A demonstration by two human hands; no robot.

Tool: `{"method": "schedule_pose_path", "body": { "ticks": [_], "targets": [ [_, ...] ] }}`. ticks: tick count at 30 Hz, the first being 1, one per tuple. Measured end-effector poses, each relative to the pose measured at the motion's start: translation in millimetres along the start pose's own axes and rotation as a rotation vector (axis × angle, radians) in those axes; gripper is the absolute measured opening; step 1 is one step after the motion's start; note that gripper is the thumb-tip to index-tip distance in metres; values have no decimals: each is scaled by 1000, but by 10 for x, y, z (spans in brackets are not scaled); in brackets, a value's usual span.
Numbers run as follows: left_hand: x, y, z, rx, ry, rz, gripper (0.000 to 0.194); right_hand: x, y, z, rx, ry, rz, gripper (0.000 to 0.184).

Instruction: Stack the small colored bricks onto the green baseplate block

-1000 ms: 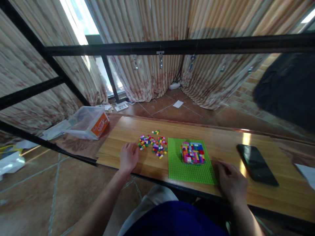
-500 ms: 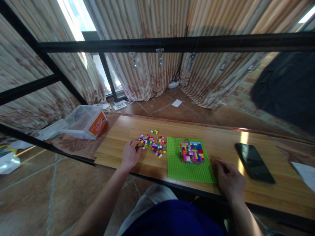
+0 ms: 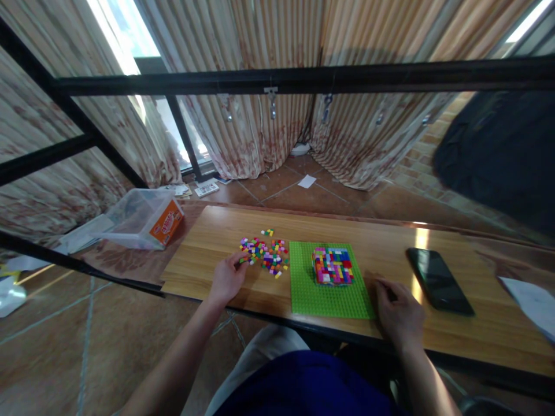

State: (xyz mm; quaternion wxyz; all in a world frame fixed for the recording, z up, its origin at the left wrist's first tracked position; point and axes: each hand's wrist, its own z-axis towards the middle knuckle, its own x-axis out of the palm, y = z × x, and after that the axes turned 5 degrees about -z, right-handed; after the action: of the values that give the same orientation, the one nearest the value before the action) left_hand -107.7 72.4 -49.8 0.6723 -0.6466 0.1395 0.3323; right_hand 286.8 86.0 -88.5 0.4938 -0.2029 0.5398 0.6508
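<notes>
My left hand (image 3: 227, 279) is at the near-left edge of a pile of small, colourful toy bricks (image 3: 273, 261). Its thumb and fingers are pinched close together, and whatever may be between the tips is too small to make out. A green baseplate (image 3: 303, 297) lies right of the pile. On it stands a block of many-coloured bricks (image 3: 333, 266), built up in layers. My right hand (image 3: 399, 315) rests on the table by the baseplate's right edge, fingers curled in. Its palm side is hidden, so I cannot tell if it holds anything.
The wooden table (image 3: 191, 260) also bears a black phone (image 3: 440, 282) and a white paper (image 3: 526, 300) at right. Beyond its left end sits a clear plastic bin (image 3: 134, 216) with an orange label. A black metal bar (image 3: 217, 82) crosses in front of the curtains.
The view has shifted slightly, so everything appears a little further left. Both hands keep nearly the same place relative to the bricks and baseplate.
</notes>
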Motion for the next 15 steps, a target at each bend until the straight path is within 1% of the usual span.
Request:
{"method": "schedule_pose_path", "body": {
  "ticks": [3, 6, 8, 11, 15],
  "targets": [
    [-23, -20, -3, -11, 9, 56, 26, 3, -1, 0, -13, -6, 8, 40],
    [-31, -35, 3, -41, -40, 111, 29, 11, -10, 0, -8, -9, 8, 41],
    [-31, -35, 12, -57, -59, 103, 29, 17, -20, 0, -6, -8, 4, 40],
    [-32, -26, 23, -88, -53, 28, 26, 24, -30, 1, -12, -4, -2, 39],
    [-26, 5, 33, -107, -15, -138, 20, 24, -27, 3, -13, -7, -1, 40]
  ]
}}
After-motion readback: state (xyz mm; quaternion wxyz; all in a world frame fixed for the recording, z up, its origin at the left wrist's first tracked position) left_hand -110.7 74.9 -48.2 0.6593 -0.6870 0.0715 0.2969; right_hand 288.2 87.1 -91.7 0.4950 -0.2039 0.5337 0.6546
